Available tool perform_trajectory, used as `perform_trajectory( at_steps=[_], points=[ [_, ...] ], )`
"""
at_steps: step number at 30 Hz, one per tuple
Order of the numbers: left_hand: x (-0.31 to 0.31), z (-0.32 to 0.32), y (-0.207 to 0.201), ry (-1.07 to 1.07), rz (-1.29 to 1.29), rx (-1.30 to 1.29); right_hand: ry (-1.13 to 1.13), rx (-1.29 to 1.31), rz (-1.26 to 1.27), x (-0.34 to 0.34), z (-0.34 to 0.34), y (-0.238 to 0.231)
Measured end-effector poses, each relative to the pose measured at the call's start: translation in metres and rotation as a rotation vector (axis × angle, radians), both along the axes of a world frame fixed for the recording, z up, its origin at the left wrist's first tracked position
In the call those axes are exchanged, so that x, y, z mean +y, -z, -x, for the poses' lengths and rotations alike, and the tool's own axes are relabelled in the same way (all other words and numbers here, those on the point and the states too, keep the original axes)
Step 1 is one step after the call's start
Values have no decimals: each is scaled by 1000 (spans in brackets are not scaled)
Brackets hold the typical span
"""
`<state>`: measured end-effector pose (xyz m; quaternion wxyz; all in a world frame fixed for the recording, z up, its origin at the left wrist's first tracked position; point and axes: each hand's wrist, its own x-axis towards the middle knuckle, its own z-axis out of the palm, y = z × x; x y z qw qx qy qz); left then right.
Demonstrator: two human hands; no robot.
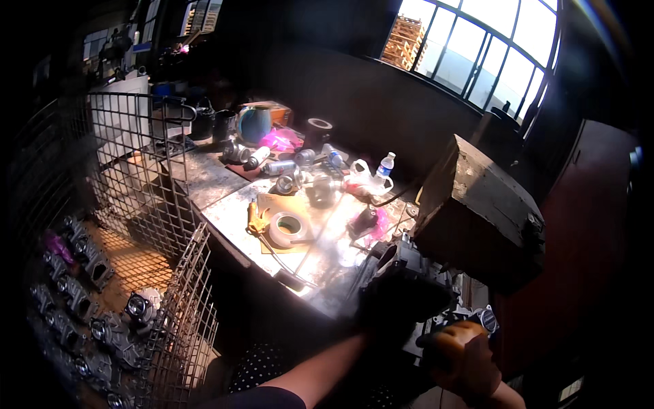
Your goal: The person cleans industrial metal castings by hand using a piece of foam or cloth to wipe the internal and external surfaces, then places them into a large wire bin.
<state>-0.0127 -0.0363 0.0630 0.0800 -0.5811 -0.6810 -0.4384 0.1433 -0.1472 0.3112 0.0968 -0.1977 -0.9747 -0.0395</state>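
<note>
My left forearm reaches in from the lower edge, and my left hand (pixel 402 300) is a dark shape lost in shadow against a grey metal casting (pixel 413 346). Its fingers do not show. Just right of it, my right hand (pixel 473 361) is closed, with yellow-orange on its upper side. What it grips is too dark to name. A round silver flange (pixel 488 318) shows at the casting's right end, close above my right hand.
A wire-mesh cage (pixel 139 143) on the left holds several metal castings (pixel 102 330). On the sunlit bench lie a tape roll (pixel 278 238), a yellow air gun (pixel 255 219), cylindrical metal parts (pixel 279 168) and a water bottle (pixel 385 165). A big box-shaped machine head (pixel 477 211) overhangs the right.
</note>
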Motion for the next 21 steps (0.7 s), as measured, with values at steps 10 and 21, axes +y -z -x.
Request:
perform_trajectory(
  at_steps=[10,21],
  points=[
    [32,-36,-9,30,-75,63,384,-169,717,123,-86,460],
    [30,-36,3,6,-56,166,486,-239,631,120,-41,449]
  ],
)
